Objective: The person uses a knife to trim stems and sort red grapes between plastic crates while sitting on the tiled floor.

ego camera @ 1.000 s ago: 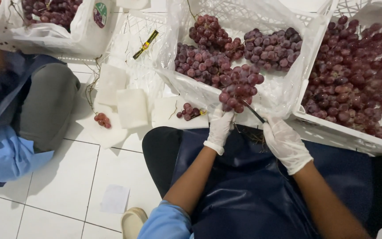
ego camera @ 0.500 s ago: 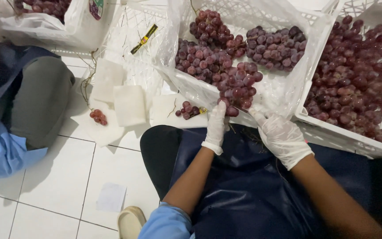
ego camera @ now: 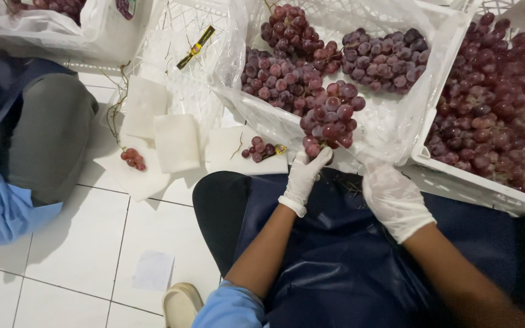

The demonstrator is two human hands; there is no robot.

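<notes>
A bunch of red grapes [ego camera: 330, 116] hangs over the near edge of the middle white crate [ego camera: 439, 36], which is lined with clear plastic. My left hand [ego camera: 303, 177], in a white glove, grips the lowest grapes of that bunch from below. My right hand [ego camera: 396, 200], also gloved, rests just right of it against the plastic liner's edge. Its back faces me and its fingers curl under, so what is inside it is hidden. More bunches [ego camera: 384, 58] lie deeper in the crate. A dark blue apron [ego camera: 347, 261] covers my lap.
A crate full of red grapes [ego camera: 493, 103] stands at the right. An open white crate [ego camera: 171, 24] holds a yellow-black tool [ego camera: 194, 47]. Foam sheets [ego camera: 177, 143] and loose grapes [ego camera: 133, 158] lie on the tiled floor. Another person [ego camera: 44, 140] sits at the left. A sandal [ego camera: 180, 304] is near my leg.
My right hand has drawn back down and to the right, away from the bunch, and the thin dark tool it held out is no longer visible. My left hand stays under the bunch.
</notes>
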